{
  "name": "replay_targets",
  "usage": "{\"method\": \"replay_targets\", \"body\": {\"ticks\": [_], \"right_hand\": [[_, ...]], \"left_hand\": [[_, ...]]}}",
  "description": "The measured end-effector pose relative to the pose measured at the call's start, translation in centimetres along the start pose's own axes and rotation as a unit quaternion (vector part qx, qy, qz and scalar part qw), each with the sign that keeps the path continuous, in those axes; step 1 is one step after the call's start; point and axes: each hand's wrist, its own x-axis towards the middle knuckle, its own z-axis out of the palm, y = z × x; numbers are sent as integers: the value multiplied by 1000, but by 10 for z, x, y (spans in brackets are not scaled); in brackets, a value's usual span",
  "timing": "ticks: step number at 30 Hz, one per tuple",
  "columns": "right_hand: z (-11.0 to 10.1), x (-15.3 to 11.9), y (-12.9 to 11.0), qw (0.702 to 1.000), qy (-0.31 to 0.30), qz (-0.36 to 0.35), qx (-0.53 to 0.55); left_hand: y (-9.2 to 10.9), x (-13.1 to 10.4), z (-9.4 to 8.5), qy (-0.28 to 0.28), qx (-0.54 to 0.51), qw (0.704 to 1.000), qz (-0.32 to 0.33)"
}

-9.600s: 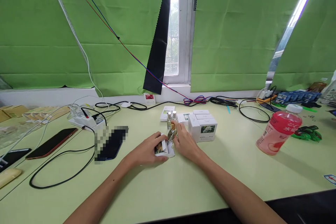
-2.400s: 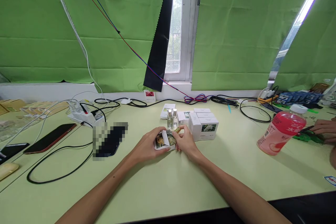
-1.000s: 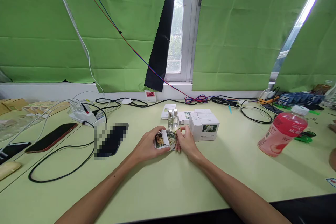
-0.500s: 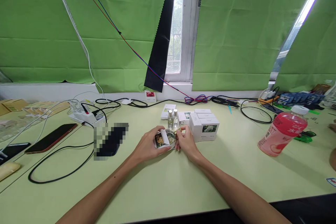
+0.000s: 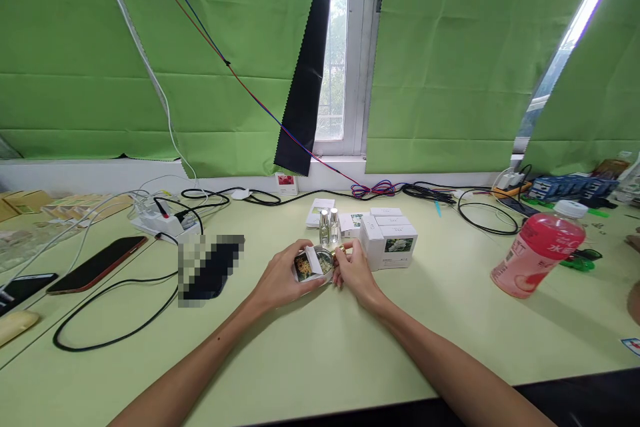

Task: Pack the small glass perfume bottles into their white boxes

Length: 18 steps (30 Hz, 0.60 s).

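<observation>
My left hand (image 5: 283,275) is closed around a small white box (image 5: 306,265) with a yellow-flower picture on its side. At the box's right end is a round, clear glass piece (image 5: 325,260), partly hidden between my hands. My right hand (image 5: 356,271) is closed, its fingertips pinching something small and gold-coloured (image 5: 341,251) at the glass piece's right side. Two small glass bottles (image 5: 329,227) with silver caps stand upright just behind my hands. To the right of my right hand are several white boxes (image 5: 387,240) grouped together, one with a white-flower picture.
A pink drink bottle (image 5: 540,250) stands at the right. Phones (image 5: 97,263) and a looping black cable (image 5: 117,345) lie at the left, near a white power strip (image 5: 165,220). More cables (image 5: 370,190) run along the back below the green blinds (image 5: 450,67).
Almost nothing differs. Both hands keep their hold on the box and the glass piece, with only a very slight shift of the view.
</observation>
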Motion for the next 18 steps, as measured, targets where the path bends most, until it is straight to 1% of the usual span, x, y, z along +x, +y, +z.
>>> {"method": "replay_targets", "body": {"ticks": [4,10,18], "right_hand": [[0,1,1,1000,-1,-4,-1],[1,1,2,1000,-2,0,-2],[0,-1,0,1000,-6,-7,-3]], "left_hand": [[0,0,0,-3,4,1000,-4],[-1,0,-1,3,-6,1000,7],[-1,-1,-2,-6,-11,1000,16]]}}
